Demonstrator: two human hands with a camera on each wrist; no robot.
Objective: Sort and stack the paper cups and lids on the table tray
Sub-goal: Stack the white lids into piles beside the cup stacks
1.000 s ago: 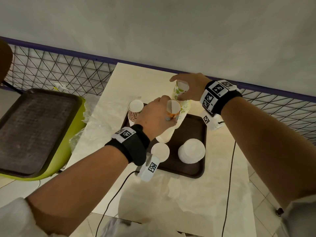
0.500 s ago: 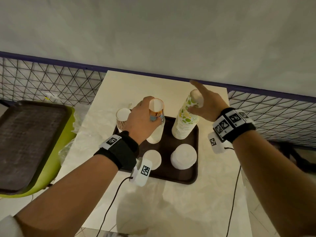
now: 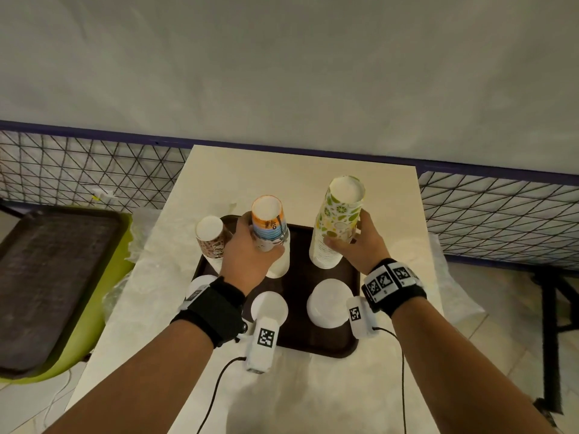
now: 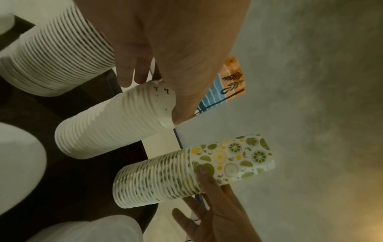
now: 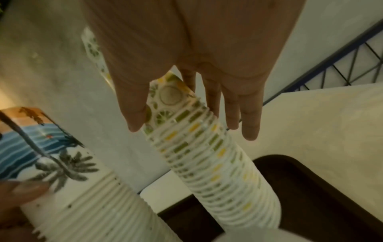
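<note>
Wrist cameras (image 3: 264,343) partly hide lid stacks (image 3: 326,299) (same tray (image 3: 300,286)). Left hand (image 3: 247,258) grips beach-print stack (image 3: 269,227); right hand (image 3: 360,249), seemingly straight-fingered, touches citrus stack (image 3: 336,220).

No word, brand or number can be read anywhere. The only signs are black-and-white square code markers. One is on the left camera unit (image 3: 266,337) under the left wrist and one on the right camera unit (image 3: 354,313) under the right wrist. A row of them runs along the right wristband (image 3: 388,278), and one shows at a slant on the left wristband (image 3: 194,294).

The cup stacks on the tray (image 3: 300,292) carry pictures only. The right stack (image 3: 336,220) has citrus slices. The middle stack (image 3: 269,228) has palms and blue waves under orange. The brown-printed stack (image 3: 214,245) at the far left may bear small lettering, too blurred to read.
</note>
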